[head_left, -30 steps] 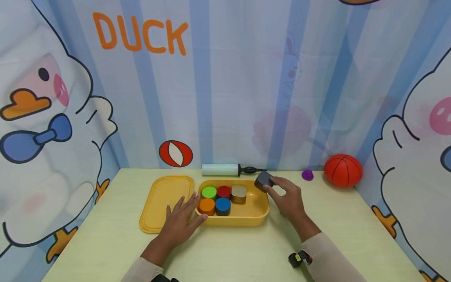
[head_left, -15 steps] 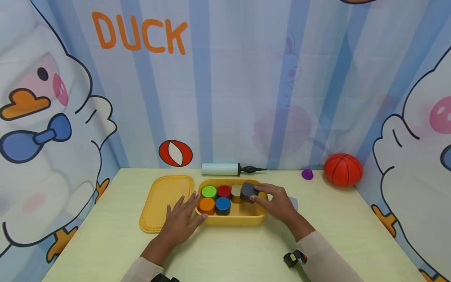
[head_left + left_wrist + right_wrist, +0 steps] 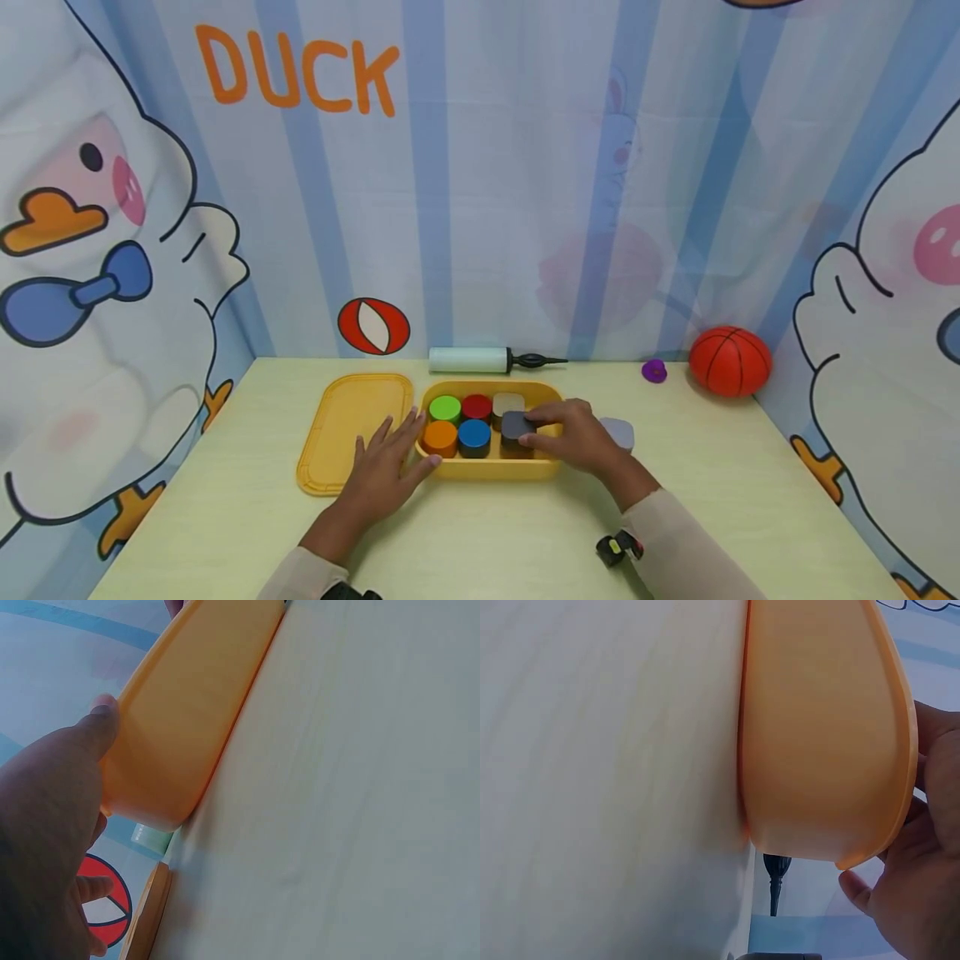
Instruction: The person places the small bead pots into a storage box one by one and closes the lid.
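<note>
My right hand (image 3: 581, 437) pinches a dark grey square block (image 3: 515, 427) inside a yellow box (image 3: 495, 471), at its front middle. Next to that block sit a blue round block (image 3: 474, 437) and, behind it, a beige square block (image 3: 508, 403). Green (image 3: 446, 408), red (image 3: 477, 407) and orange (image 3: 440, 438) round blocks fill the box's left part. With fingers spread, my left hand (image 3: 382, 475) touches the box's left end. Its thumb lies at the rim in the left wrist view. In the right wrist view the box wall (image 3: 817, 735) hides the block.
A flat yellow lid (image 3: 337, 425) lies left of the box, partly under my left hand. Behind the box is a hand pump (image 3: 468, 360). A pale grey piece (image 3: 618, 433) lies right of the box, a purple item (image 3: 655, 372) and red ball (image 3: 731, 362) farther back.
My right hand has carried the dark grey block left and down, from above the box's right rear rim to the spot beside the blue block. My left hand has stayed in place.
</note>
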The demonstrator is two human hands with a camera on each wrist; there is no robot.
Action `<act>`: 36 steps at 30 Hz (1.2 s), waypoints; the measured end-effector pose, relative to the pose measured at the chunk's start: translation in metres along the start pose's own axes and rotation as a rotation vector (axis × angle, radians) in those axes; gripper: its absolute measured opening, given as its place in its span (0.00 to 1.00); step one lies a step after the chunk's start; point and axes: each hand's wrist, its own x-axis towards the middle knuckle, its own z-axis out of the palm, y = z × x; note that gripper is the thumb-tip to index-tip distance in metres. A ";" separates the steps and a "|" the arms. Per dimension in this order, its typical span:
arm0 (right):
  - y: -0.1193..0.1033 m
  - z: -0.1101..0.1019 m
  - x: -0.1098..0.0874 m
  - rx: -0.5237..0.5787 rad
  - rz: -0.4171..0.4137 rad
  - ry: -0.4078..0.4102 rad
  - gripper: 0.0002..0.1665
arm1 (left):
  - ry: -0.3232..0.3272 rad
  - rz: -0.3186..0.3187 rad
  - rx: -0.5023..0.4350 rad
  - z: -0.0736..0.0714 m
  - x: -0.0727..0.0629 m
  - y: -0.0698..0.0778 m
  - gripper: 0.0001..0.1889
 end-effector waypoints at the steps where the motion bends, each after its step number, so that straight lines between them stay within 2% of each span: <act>1: 0.000 0.001 0.000 -0.016 0.004 -0.012 0.24 | 0.000 0.000 0.002 0.000 0.000 0.000 0.42; 5: -0.002 0.003 0.002 -0.041 0.024 -0.057 0.24 | -0.008 -0.002 0.006 -0.001 0.000 0.000 0.42; 13: -0.010 0.004 0.006 -0.054 0.139 -0.114 0.23 | -0.010 -0.004 0.023 -0.002 0.000 0.001 0.42; 19: -0.013 0.004 0.006 -0.021 0.190 -0.115 0.23 | -0.011 0.000 0.020 -0.003 -0.001 0.002 0.42; 30: -0.011 0.002 0.001 0.072 0.128 -0.096 0.24 | -0.017 -0.003 0.021 -0.002 0.001 0.003 0.42; 36: -0.009 -0.001 -0.001 0.006 0.070 -0.034 0.22 | -0.016 -0.006 0.015 -0.003 0.000 0.004 0.42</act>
